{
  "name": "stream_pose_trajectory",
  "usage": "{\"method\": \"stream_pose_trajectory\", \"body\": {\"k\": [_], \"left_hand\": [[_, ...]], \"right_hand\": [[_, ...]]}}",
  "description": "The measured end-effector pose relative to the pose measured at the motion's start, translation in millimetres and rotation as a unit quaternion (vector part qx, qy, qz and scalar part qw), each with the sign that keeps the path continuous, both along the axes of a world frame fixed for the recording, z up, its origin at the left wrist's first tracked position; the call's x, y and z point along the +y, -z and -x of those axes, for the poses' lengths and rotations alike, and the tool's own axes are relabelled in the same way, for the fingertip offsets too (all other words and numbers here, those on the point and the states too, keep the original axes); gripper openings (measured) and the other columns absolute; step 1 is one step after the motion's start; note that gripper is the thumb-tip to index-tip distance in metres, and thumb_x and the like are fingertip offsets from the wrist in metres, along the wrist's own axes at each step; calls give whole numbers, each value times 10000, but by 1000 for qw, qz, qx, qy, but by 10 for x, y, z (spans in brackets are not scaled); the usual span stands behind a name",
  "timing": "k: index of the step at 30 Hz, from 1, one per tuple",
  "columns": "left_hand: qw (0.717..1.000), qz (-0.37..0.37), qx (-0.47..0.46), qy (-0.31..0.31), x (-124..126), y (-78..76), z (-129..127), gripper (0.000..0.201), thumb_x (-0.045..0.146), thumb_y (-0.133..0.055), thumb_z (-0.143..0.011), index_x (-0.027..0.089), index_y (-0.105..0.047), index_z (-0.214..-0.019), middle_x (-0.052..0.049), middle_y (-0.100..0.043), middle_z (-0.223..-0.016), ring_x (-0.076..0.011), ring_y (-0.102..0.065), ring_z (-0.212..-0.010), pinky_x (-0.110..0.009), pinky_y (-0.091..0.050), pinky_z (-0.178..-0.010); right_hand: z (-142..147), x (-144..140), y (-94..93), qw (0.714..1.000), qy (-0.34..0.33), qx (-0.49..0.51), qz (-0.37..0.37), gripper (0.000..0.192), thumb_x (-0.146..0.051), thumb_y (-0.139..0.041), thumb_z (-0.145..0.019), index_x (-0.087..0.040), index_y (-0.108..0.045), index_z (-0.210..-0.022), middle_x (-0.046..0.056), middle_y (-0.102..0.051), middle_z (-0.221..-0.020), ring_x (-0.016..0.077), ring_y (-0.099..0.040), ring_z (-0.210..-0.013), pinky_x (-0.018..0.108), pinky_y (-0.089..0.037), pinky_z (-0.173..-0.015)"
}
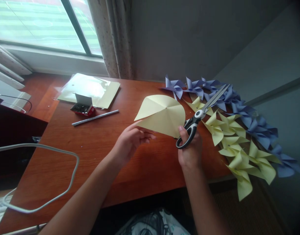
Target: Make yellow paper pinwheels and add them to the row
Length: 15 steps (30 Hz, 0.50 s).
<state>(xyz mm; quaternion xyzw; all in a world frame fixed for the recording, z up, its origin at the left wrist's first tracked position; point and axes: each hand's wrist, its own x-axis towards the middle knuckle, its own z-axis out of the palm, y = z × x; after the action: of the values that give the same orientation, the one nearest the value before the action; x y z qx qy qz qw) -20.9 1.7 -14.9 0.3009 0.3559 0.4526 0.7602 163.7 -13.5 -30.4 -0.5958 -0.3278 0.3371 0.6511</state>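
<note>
A pale yellow sheet of paper (pixel 162 114), creased from its middle and cut in along one side, is held up above the table. My left hand (pixel 131 142) is closed on its near left edge, with some fingers hidden beneath it. In my right hand (pixel 191 148) are black-and-white scissors (pixel 201 114), their blades pointing away to the upper right. The right thumb also touches the sheet's near right corner. Close to the scissors lie several yellow paper pinwheels (pixel 230 125), with blue paper pinwheels (pixel 260 129) behind them.
A small open box (pixel 82 107) of tiny dark items stands on the wooden table (pixel 96 166), beside a thin rolled paper stick (pixel 95 117). Yellow sheets (pixel 108 94) with a clear plastic sleeve lie behind. A white cable (pixel 76 166) loops over the left side.
</note>
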Motion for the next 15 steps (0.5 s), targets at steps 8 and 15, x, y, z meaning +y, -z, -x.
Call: {"method": "stream_pose_trajectory", "body": {"k": [8, 15], "left_hand": [[988, -98, 116, -6, -146, 1, -239, 181, 306, -795, -792, 135, -746, -761, -46, -737, -693, -147, -642, -655, -225, -499, -636], [982, -103, 140, -69, -156, 46, -239, 187, 261, -756, -830, 132, -736, -695, -27, -717, -630, -128, -637, -602, -199, -474, -567]], "right_hand": [[320, -90, 14, 993, 36, -108, 18, 231, -323, -750, -746, -191, -574, -820, -48, -590, -684, 119, -552, -587, 251, -453, -574], [433, -187, -40, 995, 7, -101, 23, 243, -316, -757, -765, -206, -555, -844, -36, -631, -723, 124, -611, -620, 234, -481, -582]]}}
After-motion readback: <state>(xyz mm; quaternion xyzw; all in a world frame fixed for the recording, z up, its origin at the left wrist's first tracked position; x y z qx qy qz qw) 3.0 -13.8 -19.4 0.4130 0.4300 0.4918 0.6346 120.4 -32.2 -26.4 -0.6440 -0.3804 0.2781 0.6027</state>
